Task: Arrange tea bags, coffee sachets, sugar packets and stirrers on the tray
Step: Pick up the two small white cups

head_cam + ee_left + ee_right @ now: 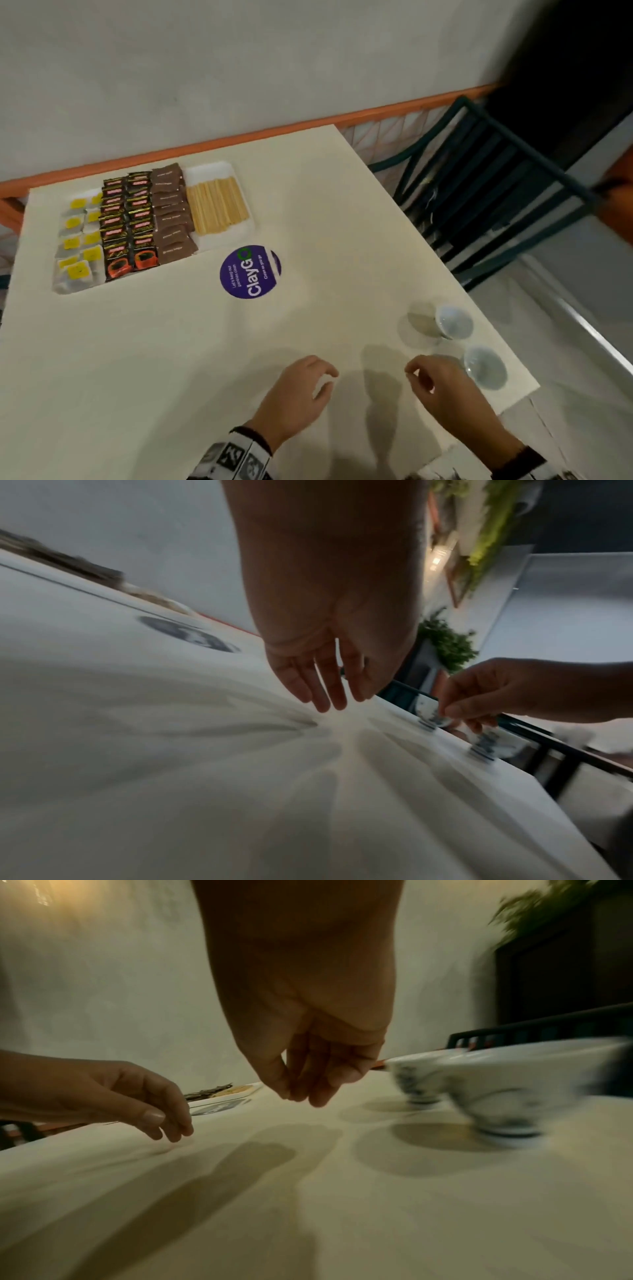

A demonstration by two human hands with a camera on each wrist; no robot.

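Note:
A white tray lies at the table's far left. It holds yellow-tagged tea bags, black and red coffee sachets, brown sugar packets and pale wooden stirrers, set in rows side by side. My left hand hovers just above the near table surface with relaxed fingers, holding nothing. My right hand hangs beside it with loosely curled fingers, also holding nothing. Both hands are far from the tray. The left wrist view shows my left hand's fingers straight and spread.
Two small white and blue bowls stand near the table's right edge, close to my right hand. A round purple sticker is on the table by the tray. A dark chair stands beyond the right edge.

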